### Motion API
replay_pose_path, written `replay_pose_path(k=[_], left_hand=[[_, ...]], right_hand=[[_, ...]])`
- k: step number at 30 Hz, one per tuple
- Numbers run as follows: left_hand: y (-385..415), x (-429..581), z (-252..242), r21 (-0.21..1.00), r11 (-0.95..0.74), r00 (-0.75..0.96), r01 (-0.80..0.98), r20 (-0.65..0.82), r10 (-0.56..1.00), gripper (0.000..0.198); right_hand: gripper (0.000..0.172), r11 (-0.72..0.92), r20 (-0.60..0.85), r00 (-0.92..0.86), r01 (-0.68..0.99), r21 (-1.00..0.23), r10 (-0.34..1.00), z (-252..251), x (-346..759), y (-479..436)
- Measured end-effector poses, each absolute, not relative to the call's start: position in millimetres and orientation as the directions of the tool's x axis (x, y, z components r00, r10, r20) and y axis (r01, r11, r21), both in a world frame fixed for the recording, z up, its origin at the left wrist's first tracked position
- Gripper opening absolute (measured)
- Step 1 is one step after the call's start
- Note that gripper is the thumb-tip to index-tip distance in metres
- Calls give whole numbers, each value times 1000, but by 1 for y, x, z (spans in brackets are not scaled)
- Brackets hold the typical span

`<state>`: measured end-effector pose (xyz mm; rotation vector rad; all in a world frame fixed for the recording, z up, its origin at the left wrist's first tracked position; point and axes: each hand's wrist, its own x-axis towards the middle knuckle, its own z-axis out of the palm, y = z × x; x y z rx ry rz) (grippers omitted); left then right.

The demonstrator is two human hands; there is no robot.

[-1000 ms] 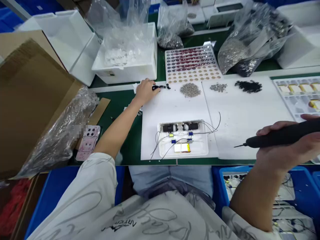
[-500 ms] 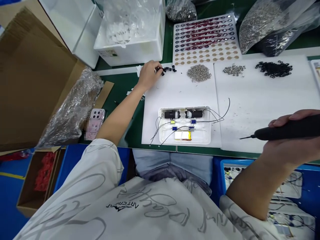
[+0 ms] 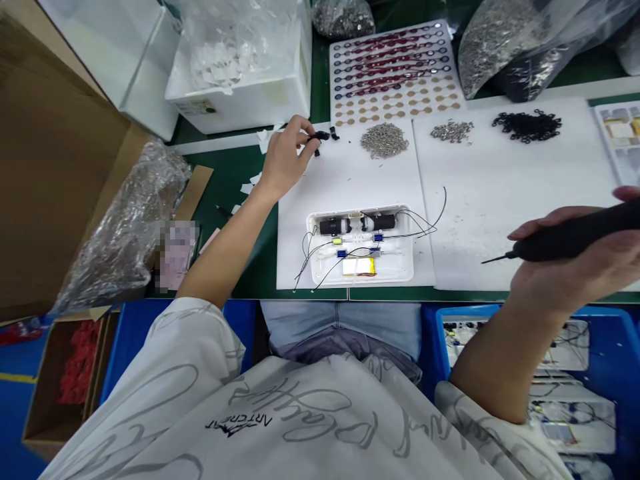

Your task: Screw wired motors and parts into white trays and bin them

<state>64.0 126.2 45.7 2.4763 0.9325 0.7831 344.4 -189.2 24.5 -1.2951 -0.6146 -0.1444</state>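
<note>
My left hand pinches a small black plastic part between its fingertips, at the far edge of a white sheet. A few similar black pieces lie just right of it. My right hand grips a black electric screwdriver above a second white sheet, its thin bit pointing left. Between my hands sits an open white plastic housing holding two black cylinders, small blue parts, black wires and a flat battery. A heap of silver screws lies near my left hand.
A smaller screw heap and black rings lie on the right sheet. Beyond are a pad-filled tray, a white bin and plastic bags. A cardboard box stands left; a blue crate of wired units sits below right.
My view has tilted and shifted, so the table sits higher and further left. My left hand still pinches the black part, and the screwdriver has lifted slightly in my right hand.
</note>
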Motion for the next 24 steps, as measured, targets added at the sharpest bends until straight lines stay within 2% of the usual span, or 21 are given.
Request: replay_pose_path(k=[2,4,6,9,14,16,17,18,20,21,22,23,24], left_hand=[[107,65,53,552,-720,638,421,384,667,23],[89,66,60,580,-741,660,340,415,627,20],[74,68,66,579,-782,690,230,469,551,17],[55,70,72,509,-857,709,79,575,407,12],[35,74,78,414,-909,724,51,611,319,12],[28,77,81,370,-929,727,-10,640,247,12],[25,79,83,345,-937,727,-58,657,198,12],[22,81,85,321,-941,726,-109,672,145,11],[16,84,90,258,-944,731,-206,682,26,11],[14,85,92,207,-947,727,-246,685,-39,12],[12,86,94,139,-949,714,-282,691,-111,13],[10,87,94,64,-949,698,-308,693,-179,12],[10,87,95,-9,-946,679,-325,694,-240,11]], right_hand=[[57,414,615,716,476,-776,331,21,344,-193],[45,409,629,682,487,-772,373,20,341,-195],[46,342,586,715,480,-808,382,21,335,-196],[48,260,503,775,432,-864,383,24,326,-200],[42,130,396,802,380,-916,446,22,321,-207],[43,110,432,780,432,-895,452,23,321,-208],[43,109,511,762,514,-851,398,25,319,-206],[40,105,622,730,621,-777,284,29,315,-204],[31,39,815,578,816,-577,-41,39,300,-199],[27,6,866,479,875,-484,-142,46,290,-196],[26,20,901,412,910,-413,-134,52,277,-193],[27,83,927,374,925,-371,-20,57,265,-191],[30,171,927,335,916,-362,167,61,252,-189]])
